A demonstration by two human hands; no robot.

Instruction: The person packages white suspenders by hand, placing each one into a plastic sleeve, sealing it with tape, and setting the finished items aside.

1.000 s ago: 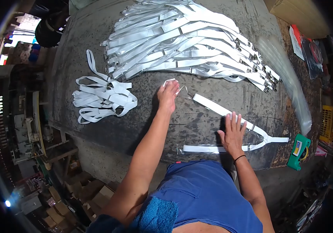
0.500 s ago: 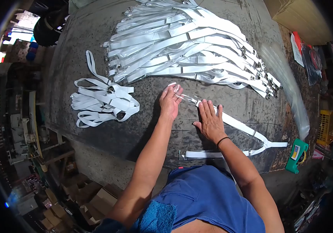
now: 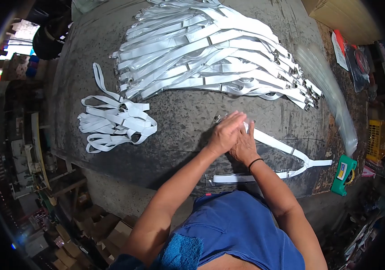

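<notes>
A pair of white Y-shaped suspenders (image 3: pixel 274 143) lies on the dark table in front of me, with its joined end at the right. My right hand (image 3: pixel 245 145) rests on the upper strap near its far end, fingers stretched. Against it, partly over its fingers, lies my left hand (image 3: pixel 226 134), its fingers straight and together. Part of a clip end and clear plastic shows just beyond the left hand; the rest is hidden under both hands. The lower strap (image 3: pixel 233 178) runs beneath my right forearm, with clear plastic at its left end.
A large heap of white suspenders (image 3: pixel 201 54) with metal clips and clear plastic covers the back of the table (image 3: pixel 179 155). A smaller bundle of suspenders (image 3: pixel 134 122) lies left. Clear plastic sleeves (image 3: pixel 329 96) and a green tape dispenser (image 3: pixel 343 175) are right. A cardboard box (image 3: pixel 345 18) stands behind.
My left hand has moved right and toward me, from the outstretched clear plastic to a place against my right hand. My right hand has stayed nearly still on the strap.
</notes>
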